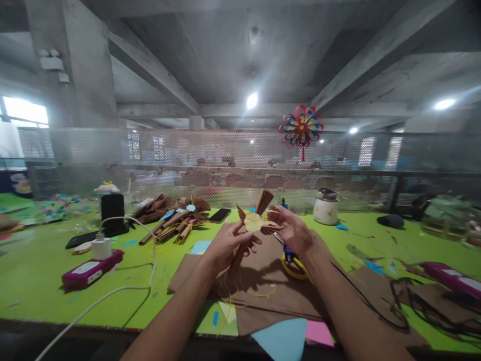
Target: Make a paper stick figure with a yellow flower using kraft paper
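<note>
In the head view, my left hand (225, 245) is closed around the stem of a brown paper craft (265, 200), with pleated paper fanning out at its top and sides. A pale yellow paper flower (253, 222) sits at the craft's middle, beside my left thumb. My right hand (295, 231) is just right of the craft, fingers apart and curved; whether a fingertip touches the pleated side piece I cannot tell. Scissors with yellow and dark blue handles (295, 268) lie under my right hand, partly hidden. Thin yellow string (259, 295) hangs below the craft over brown paper sheets (300, 296).
Several rolled brown paper pieces (171, 225) lie at the back left near a phone (220, 215). A purple power strip (92, 271) with a white cable is on the left. Black cables (400, 301) and another purple strip (453, 278) lie right. A white jar (326, 208) stands behind.
</note>
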The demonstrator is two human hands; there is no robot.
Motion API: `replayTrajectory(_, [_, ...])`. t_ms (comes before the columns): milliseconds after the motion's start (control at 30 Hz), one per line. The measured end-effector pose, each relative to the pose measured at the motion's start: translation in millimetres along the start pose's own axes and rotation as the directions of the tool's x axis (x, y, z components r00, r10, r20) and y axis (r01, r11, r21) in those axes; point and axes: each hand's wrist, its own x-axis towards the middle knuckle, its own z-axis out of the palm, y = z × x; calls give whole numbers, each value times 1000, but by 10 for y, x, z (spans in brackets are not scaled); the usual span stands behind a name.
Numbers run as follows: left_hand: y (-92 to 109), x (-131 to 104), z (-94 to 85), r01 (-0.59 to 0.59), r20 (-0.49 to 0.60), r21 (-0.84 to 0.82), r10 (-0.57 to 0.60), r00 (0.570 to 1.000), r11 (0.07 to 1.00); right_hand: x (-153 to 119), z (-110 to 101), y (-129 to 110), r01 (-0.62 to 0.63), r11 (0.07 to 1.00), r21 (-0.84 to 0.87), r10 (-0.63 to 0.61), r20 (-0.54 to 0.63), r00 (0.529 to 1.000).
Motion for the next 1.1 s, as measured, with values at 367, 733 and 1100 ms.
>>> replayTrajectory(367, [0,4,82,115,183,108,-133,974,987,54,-96,-48,-81,970,-230,77,-26,997])
replayTrajectory(733, [-34,41,143,62,46,134,-69,997,989,80,-77,-3,-60,958,-280,26,-126,992])
replayTrajectory(1100, [-20,106,-136,-110,-364,-124,58,930,986,32,1,266,-210,934,-288,188,-103,977])
